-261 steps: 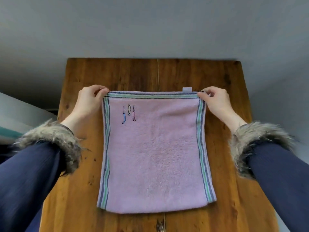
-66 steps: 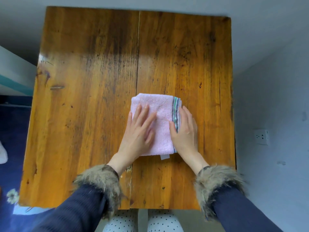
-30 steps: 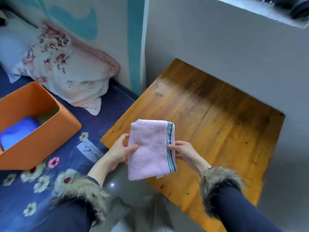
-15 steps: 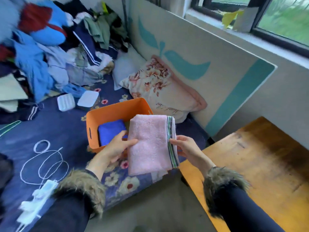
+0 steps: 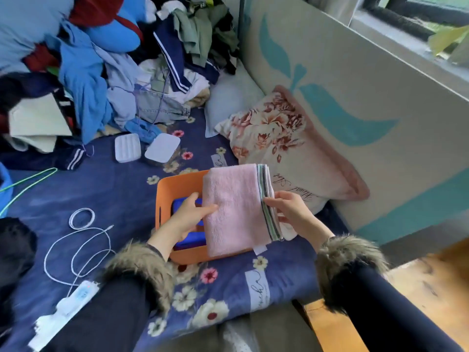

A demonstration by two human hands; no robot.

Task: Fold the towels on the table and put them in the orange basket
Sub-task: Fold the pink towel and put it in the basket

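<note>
Head view: orange basket [image 5: 177, 184] sits on a navy floral bedspread [image 5: 121, 189]; bare spread lies to its left, and a floral pillow [image 5: 284, 146] lies just beside its right. One pink towel [image 5: 236, 212], folded, with a striped band along its right edge and a white tag at the lower corner, is held above the basket, covering most of the opening. Left hand [image 5: 189, 217] grips its left edge, thumb on top. Right hand [image 5: 291, 209] pinches the striped edge. One blue towel [image 5: 187, 241] lies inside the basket. Two white flat boxes [image 5: 147, 148] lie near a clothes pile [image 5: 114, 59]. One white cable [image 5: 81, 240] is coiled well left. Wooden table [image 5: 418, 288] corner shows at lower right.
</note>
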